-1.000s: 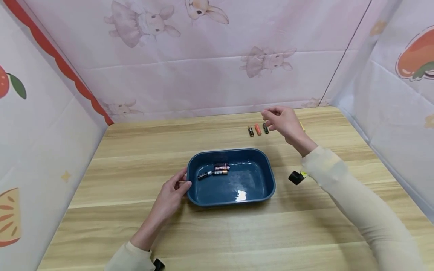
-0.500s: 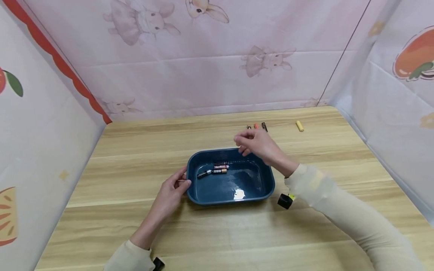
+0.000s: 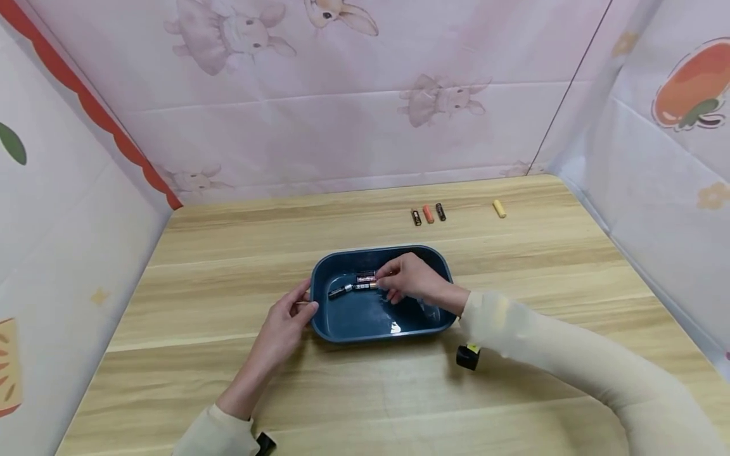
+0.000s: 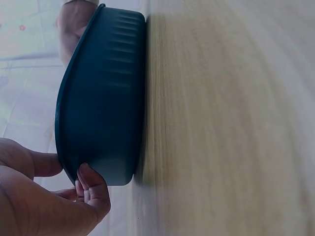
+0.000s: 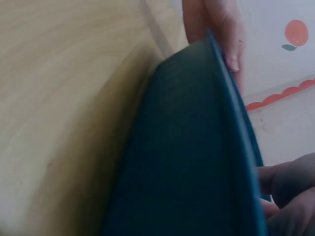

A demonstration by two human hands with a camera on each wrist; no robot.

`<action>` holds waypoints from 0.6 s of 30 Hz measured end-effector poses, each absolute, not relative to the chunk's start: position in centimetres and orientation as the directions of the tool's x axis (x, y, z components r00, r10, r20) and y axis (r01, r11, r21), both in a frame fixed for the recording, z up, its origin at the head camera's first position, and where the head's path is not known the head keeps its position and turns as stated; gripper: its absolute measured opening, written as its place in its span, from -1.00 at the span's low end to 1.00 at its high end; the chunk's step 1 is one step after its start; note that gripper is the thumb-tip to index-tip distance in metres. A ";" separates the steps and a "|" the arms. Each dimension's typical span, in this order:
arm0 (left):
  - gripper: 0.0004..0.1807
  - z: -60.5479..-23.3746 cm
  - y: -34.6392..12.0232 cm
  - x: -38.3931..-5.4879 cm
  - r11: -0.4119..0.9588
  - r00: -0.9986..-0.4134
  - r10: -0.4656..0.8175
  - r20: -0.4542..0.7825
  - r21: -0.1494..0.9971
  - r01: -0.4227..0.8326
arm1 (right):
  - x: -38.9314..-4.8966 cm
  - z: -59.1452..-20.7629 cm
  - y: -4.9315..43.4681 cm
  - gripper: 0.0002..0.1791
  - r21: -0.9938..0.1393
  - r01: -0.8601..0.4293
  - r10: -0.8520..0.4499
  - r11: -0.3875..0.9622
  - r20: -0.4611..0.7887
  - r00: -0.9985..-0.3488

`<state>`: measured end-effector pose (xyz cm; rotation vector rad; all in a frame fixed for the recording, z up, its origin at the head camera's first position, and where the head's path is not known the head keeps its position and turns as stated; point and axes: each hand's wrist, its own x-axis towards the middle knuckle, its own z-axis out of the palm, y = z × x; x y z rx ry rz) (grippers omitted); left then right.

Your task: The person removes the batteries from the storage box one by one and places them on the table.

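A dark blue rectangular plastic basin (image 3: 348, 335) stands on the wooden table. Around its left end is my left hand (image 3: 287, 323), thumb and fingers holding the rim and outer wall, as the left wrist view shows (image 4: 54, 196). Inside lie several small cylindrical batteries, among them a black one (image 3: 340, 291) and one with a copper end (image 3: 364, 286). My right hand (image 3: 413, 278) reaches into the basin, its bent thumb and forefinger brought together right at the ends of the batteries; I cannot tell whether it pinches a battery.
Behind the basin lie a black battery (image 3: 416, 217), an orange battery (image 3: 428, 214) and another dark battery (image 3: 440, 212) side by side. A yellow battery (image 3: 499, 208) lies apart to their right. Printed cloth walls (image 3: 331, 139) close off the back and both sides.
My right hand has moved left and down from beside the batteries at the back into the basin, thumb and forefinger together throughout. My left hand stays on the basin's left end.
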<state>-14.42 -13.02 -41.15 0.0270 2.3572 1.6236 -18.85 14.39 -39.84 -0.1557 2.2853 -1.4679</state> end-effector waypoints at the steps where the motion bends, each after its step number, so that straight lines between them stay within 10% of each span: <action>1: -0.43 -41.1 -13.0 -14.4 0.371 -0.961 0.170 -0.219 0.917 -0.144 | -18.8 -40.0 14.2 -0.78 -0.891 0.130 -0.312 0.436 -0.285 -0.906; 18: -0.42 -41.4 -13.1 -14.5 0.362 -0.962 0.179 -0.208 0.923 -0.133 | -19.2 -40.9 12.2 -0.81 -0.851 0.054 -0.284 0.522 -0.233 -0.930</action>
